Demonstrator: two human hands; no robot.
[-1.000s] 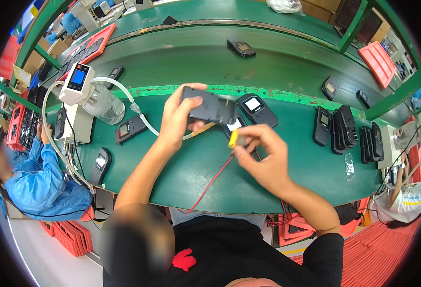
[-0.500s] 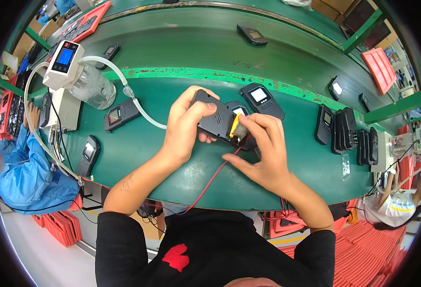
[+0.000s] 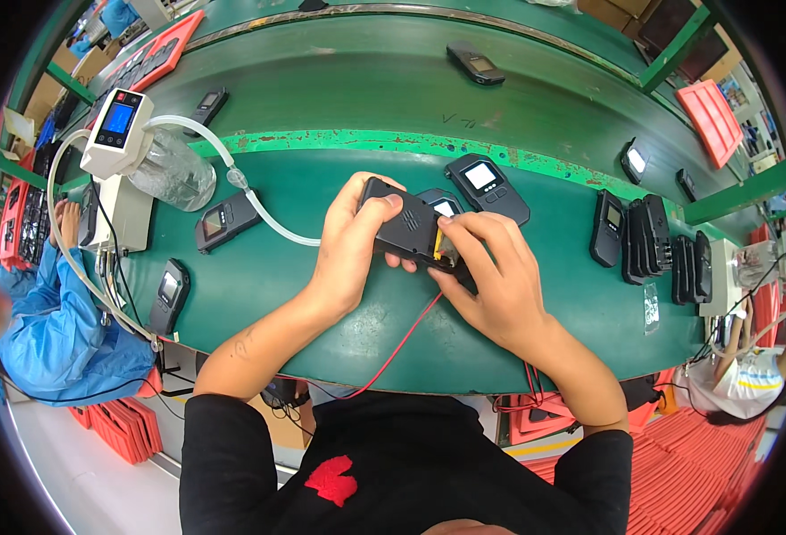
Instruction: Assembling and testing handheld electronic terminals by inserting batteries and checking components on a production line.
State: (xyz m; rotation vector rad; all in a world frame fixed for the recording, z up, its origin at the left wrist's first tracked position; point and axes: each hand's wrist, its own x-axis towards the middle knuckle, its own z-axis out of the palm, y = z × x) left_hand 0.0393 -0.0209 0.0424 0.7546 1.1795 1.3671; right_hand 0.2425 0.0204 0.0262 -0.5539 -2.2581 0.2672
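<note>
While the left hand point(image 3: 348, 241) gripped a black rectangular plastic device point(image 3: 405, 227), the right hand point(image 3: 496, 263) pinched a small yellow piece point(image 3: 438, 244) at its right end.

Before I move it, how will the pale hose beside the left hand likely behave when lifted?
The pale hose probably bends easily, since it already curves. It looks light, being slender. The bulkier fitting along it may weigh that part down.
</note>
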